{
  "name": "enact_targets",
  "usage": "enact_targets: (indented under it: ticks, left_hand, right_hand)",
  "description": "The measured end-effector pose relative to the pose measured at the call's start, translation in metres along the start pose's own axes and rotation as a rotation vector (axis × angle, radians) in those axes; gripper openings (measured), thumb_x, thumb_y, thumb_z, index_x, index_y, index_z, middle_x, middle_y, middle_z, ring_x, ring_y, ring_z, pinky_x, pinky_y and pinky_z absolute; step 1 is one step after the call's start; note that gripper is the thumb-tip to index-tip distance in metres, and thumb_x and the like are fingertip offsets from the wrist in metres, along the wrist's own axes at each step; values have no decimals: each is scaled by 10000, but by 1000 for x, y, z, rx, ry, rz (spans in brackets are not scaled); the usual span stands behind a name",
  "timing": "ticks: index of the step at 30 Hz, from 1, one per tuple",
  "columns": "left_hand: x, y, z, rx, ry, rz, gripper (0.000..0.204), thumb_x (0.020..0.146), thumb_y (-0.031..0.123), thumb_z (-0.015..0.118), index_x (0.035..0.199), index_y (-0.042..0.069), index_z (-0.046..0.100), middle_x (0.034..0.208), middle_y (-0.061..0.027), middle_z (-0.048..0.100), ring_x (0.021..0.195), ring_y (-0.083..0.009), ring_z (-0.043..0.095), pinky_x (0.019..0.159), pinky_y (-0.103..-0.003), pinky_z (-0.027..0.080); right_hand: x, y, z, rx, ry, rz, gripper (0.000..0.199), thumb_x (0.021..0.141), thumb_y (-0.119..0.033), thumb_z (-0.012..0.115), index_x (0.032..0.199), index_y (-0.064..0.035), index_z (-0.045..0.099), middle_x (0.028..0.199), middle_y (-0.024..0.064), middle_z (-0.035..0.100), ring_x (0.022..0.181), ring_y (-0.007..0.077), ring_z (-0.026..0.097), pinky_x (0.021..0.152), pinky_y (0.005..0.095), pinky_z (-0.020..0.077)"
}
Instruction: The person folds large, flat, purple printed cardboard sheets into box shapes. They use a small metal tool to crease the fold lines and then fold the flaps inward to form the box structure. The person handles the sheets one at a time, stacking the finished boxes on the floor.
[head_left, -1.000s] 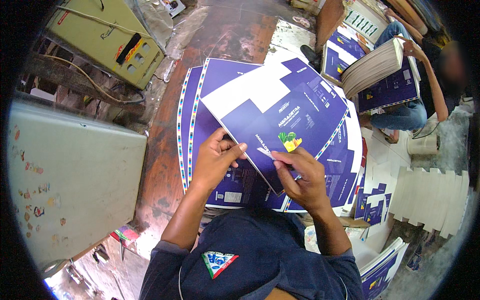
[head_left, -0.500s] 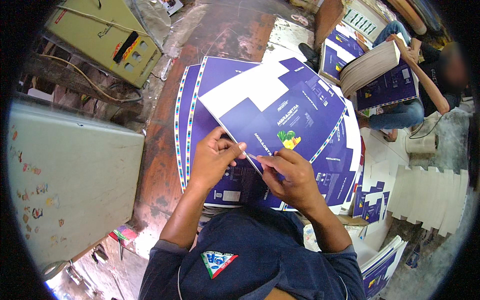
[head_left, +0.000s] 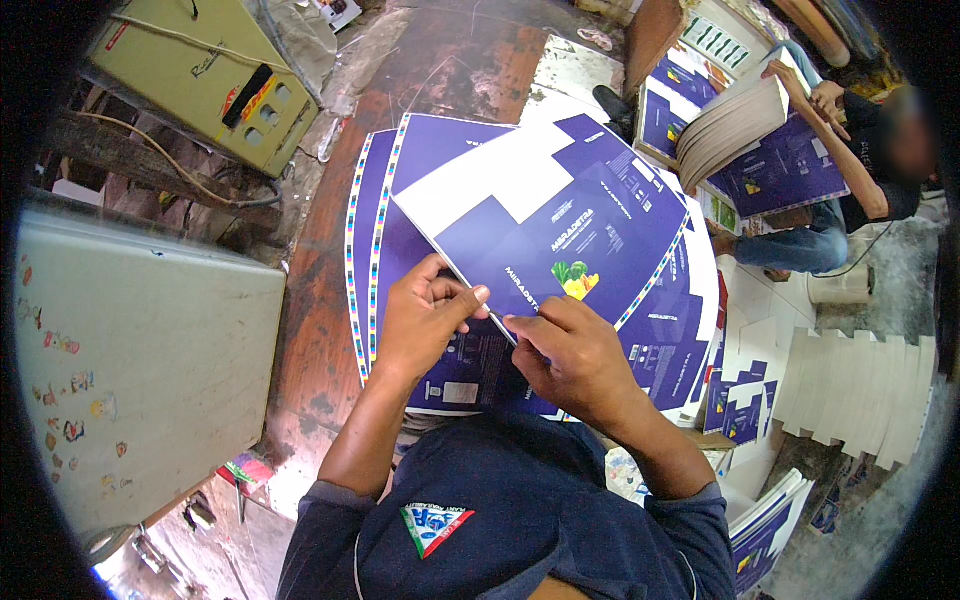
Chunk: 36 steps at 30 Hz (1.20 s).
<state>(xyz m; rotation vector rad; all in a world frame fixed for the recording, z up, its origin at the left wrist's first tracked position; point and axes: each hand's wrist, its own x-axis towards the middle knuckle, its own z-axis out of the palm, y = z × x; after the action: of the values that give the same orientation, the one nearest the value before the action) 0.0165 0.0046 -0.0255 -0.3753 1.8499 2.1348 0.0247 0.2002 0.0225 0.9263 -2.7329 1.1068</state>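
place: print workshop | signs: stacks of printed purple sheets [head_left: 560,230], worn floor [head_left: 470,70], old machine [head_left: 190,80]

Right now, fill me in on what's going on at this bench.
A person is handling a purple printed sheet, pinching its near edge with the left hand and the right hand. It is lifted off a stack of like sheets spread on the reddish worktable. At upper right, another person sits holding a thick bundle of sheets. White cardboard pieces stand fanned out at right.
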Motion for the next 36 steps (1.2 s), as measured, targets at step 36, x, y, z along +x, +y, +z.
enact_targets:
  ticks: [36]
  left_hand:
    - [-12,-2,6,28,11,57,354,882,121,723,1200,40,588,902,-62,700,783,-100,660,621,-224,468]
  right_hand:
    - [-80,36,12,-151,81,13,501,654,-154,822,1123,-88,658,1011,108,616,968,318,626,1002,526,462]
